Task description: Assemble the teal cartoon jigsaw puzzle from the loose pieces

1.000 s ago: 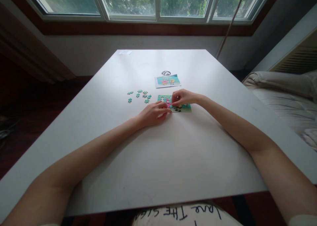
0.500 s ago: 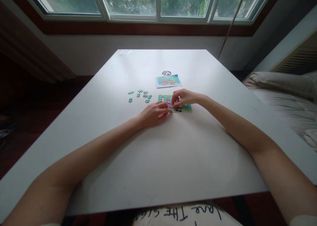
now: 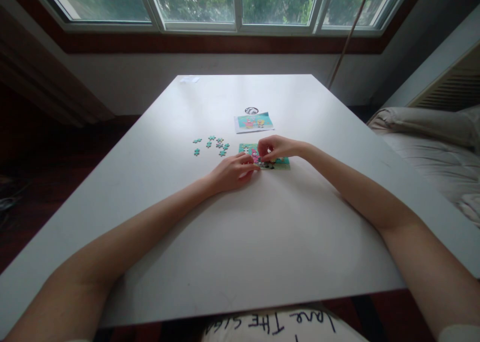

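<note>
A small jigsaw puzzle [image 3: 283,165] in teal, pink and yellow lies partly assembled on the white table, with both hands over it. My left hand [image 3: 234,172] rests at its near left edge, fingers stretched out and lying on the border. Above the middle of the puzzle, my right hand [image 3: 273,147] has thumb and forefinger pinched together at the surface, on what looks like a small jigsaw piece, mostly hidden by the fingers. Several loose teal jigsaw pieces [image 3: 219,145] are scattered to the left of the puzzle.
Behind the puzzle lies a picture sheet [image 3: 255,123] with cartoon figures, and a round black-and-white item [image 3: 251,110] beyond it. A scrap of clear or white material [image 3: 189,79] sits at the table's far left corner. A wooden stick [image 3: 347,44] leans by the window.
My right hand has shifted very slightly to the left over the puzzle, fingers still pinched. The left hand and the loose pieces stay as they were.
</note>
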The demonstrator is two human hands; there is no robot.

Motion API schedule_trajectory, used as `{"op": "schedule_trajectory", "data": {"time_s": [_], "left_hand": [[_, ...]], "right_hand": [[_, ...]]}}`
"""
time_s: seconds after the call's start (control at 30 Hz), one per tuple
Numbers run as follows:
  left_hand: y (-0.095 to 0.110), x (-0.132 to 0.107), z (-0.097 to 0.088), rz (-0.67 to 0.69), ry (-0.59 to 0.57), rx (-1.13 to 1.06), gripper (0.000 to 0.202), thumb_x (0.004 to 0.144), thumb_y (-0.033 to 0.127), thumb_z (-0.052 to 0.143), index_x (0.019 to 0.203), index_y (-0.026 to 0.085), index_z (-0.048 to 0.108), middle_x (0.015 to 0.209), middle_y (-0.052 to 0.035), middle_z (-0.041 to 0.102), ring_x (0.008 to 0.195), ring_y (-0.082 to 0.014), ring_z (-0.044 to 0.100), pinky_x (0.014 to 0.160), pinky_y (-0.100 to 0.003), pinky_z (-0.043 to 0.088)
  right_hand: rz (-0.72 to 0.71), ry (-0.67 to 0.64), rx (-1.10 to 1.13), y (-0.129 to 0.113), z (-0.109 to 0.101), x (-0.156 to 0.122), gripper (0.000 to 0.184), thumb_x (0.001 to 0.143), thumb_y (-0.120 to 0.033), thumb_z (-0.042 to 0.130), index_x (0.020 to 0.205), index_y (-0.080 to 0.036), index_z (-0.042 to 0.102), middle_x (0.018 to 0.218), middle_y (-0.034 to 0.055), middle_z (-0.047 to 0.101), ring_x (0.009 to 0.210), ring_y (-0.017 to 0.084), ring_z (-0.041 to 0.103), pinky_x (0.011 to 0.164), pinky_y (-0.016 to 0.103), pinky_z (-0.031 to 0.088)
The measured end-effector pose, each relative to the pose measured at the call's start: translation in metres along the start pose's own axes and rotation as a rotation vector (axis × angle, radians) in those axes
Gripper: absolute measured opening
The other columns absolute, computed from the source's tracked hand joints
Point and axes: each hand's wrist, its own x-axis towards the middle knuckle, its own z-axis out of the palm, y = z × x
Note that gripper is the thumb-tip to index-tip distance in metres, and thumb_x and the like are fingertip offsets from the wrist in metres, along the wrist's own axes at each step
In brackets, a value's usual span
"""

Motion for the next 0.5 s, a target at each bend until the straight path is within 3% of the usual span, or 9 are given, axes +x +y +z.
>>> {"op": "schedule_trajectory", "data": {"time_s": [0.13, 0.27, 0.37, 0.5], "left_hand": [[0.0004, 0.0003, 0.0004, 0.003, 0.005, 0.0, 0.025, 0.089, 0.017, 0.047, 0.1, 0.021, 0.068, 0.089, -0.0052, 0.064, 0.081, -0.0137, 0.056, 0.071, -0.023, 0.048], [0.0, -0.0003, 0.0005, 0.007, 0.001, 0.0, 0.025, 0.089, 0.017, 0.047, 0.1, 0.021, 0.068, 0.089, -0.0056, 0.064, 0.082, -0.014, 0.057, 0.072, -0.024, 0.048], [0.0003, -0.0004, 0.0, 0.006, -0.002, -0.01, 0.025, 0.089, 0.016, 0.047, 0.101, 0.021, 0.068, 0.089, -0.0056, 0.063, 0.082, -0.014, 0.057, 0.072, -0.024, 0.048], [0.0005, -0.0002, 0.0002, 0.008, 0.004, -0.014, 0.025, 0.088, 0.016, 0.047, 0.1, 0.021, 0.069, 0.089, -0.0054, 0.063, 0.081, -0.014, 0.057, 0.071, -0.023, 0.047]], "right_hand": [[-0.035, 0.033, 0.132, 0.0028, -0.004, 0.0007, 0.031, 0.077, -0.028, 0.065, 0.103, -0.011, 0.064, 0.065, -0.0039, 0.054, 0.059, 0.006, 0.044, 0.055, 0.02, 0.035], [0.008, 0.105, 0.292, 0.0053, -0.0067, 0.0013, 0.023, 0.071, -0.027, 0.07, 0.087, -0.011, 0.065, 0.068, -0.0017, 0.059, 0.063, 0.007, 0.05, 0.058, 0.021, 0.04], [0.051, 0.188, 0.391, 0.0079, -0.0065, 0.0021, 0.028, 0.062, -0.029, 0.078, 0.076, -0.012, 0.061, 0.066, -0.0012, 0.061, 0.063, 0.008, 0.054, 0.057, 0.021, 0.042], [0.112, 0.251, 0.355, 0.0092, -0.0059, 0.0021, 0.032, 0.058, -0.03, 0.082, 0.068, -0.011, 0.059, 0.06, -0.0004, 0.063, 0.057, 0.007, 0.054, 0.052, 0.019, 0.04]]}}
